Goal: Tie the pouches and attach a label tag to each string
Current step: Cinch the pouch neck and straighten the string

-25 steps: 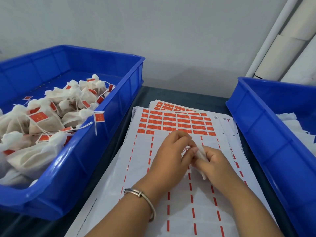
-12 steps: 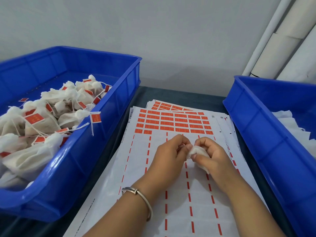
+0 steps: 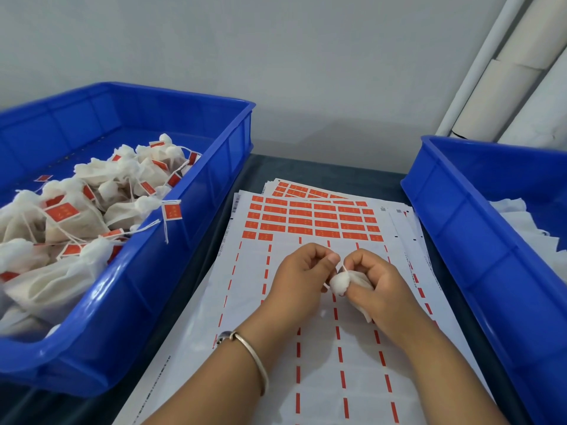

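Since half a second earlier, both hands had pulled slightly apart and the pouch's gathered top had popped out between them, with a bit of string now showing.

Left bin (image 3: 171, 271) was blue and piled with finished pouches (image 3: 92, 216), white bags tied off with string and carrying little orange tags (image 3: 172, 211); one loose tag lay on the bin floor near the back. Next came the label sheets (image 3: 313, 216) stacked on the dark table (image 3: 322, 176), top one with orange labels only in its upper rows, the rest peeled down to dashed red lines.

Left hand (image 3: 302, 280), bracelet (image 3: 251, 354) on the wrist, had fingers curled, pinching the string (image 3: 343, 269). Right hand (image 3: 379, 286) was wrapped around the pouch (image 3: 340, 283), held just over the sheet.

Right bin (image 3: 454, 240), also blue, held loose white fabric (image 3: 518, 216), probably untied pouches, but I couldn't really tell.
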The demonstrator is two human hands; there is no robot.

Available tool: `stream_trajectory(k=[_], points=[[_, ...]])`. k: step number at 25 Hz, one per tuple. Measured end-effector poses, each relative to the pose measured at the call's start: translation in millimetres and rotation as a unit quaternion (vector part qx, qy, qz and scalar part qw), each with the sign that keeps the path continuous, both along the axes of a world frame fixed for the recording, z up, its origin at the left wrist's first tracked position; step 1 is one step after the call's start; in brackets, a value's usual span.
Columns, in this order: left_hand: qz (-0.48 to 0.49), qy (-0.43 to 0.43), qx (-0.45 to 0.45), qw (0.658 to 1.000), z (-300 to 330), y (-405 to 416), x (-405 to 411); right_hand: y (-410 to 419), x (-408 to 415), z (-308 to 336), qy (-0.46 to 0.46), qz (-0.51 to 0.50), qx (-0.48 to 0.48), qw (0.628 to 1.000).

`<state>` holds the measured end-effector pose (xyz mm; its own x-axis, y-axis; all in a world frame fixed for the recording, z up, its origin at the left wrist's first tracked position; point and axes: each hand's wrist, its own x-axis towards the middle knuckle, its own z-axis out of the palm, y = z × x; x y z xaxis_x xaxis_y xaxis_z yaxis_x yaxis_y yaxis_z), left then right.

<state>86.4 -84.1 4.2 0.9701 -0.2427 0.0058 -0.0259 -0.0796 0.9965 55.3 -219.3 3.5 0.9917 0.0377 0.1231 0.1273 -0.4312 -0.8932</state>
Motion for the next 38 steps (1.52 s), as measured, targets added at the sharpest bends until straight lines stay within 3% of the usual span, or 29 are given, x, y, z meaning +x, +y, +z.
stream_trajectory(k=[5, 12, 18, 24, 29, 34, 38], points=[[0.027, -0.078, 0.092, 0.992, 1, 0, -5, 2, 5, -6, 0.007, -0.056, -0.009, 0.998], [0.032, -0.113, 0.107, 0.987, 1, 0, -6, 5, 4, -6, 0.012, -0.043, 0.008, 0.999], [0.034, -0.06, 0.122, 0.99, -1, -1, -2, 5, 2, -7, 0.022, -0.03, -0.016, 0.999], [0.043, 0.043, 0.017, 0.998, 1, 1, 1, 10, 1, -9, -0.05, -0.086, -0.02, 0.995], [0.036, 0.124, 0.004, 0.992, 4, 0, 2, 11, 4, -9, -0.054, -0.107, -0.021, 0.993], [0.07, 0.102, 0.009, 0.992, 4, -3, 0, 9, 7, -10, -0.039, -0.114, -0.003, 0.993], [0.084, 0.004, 0.041, 0.996, 4, -2, -4, 7, 8, -8, -0.005, -0.13, 0.057, 0.99]])
